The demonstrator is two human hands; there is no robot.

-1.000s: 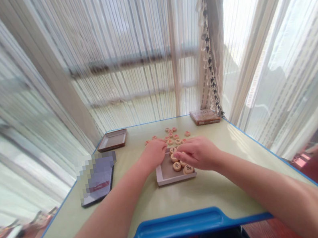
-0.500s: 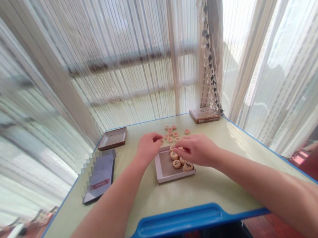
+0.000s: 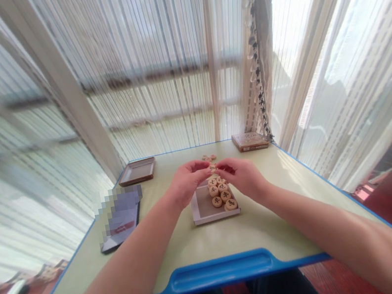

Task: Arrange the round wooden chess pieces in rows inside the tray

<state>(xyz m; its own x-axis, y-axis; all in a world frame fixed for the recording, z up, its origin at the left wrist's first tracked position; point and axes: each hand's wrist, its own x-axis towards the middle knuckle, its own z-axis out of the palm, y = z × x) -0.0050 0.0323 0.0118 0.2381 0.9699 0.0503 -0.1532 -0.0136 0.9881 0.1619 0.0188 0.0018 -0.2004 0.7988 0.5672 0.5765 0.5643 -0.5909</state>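
Observation:
Between my two hands, just beyond the far edge of a shallow white box (image 3: 204,204), is a round wooden Chinese chess piece (image 3: 212,168) with a black character facing up. My left hand (image 3: 188,182) pinches it from the left with thumb and fingers. From the other side the fingertips of my right hand (image 3: 243,175) close on it too. Several pieces with black characters, one a horse piece (image 3: 231,204), fill the right part of the box. Beyond my hands lie a few loose pieces (image 3: 213,157); others there are hidden by my fingers.
A dark tablet (image 3: 123,217), partly pixelated, lies at the left. Behind it sits an open box lid (image 3: 138,171). A closed brown box (image 3: 250,141) rests at the back right corner. The pale table (image 3: 182,242) has a raised blue rim, and sheer curtains hang beyond.
Both hands have moved together above the box's far edge and now share one piece. My right hand has lifted away from the pieces in the box, uncovering them.

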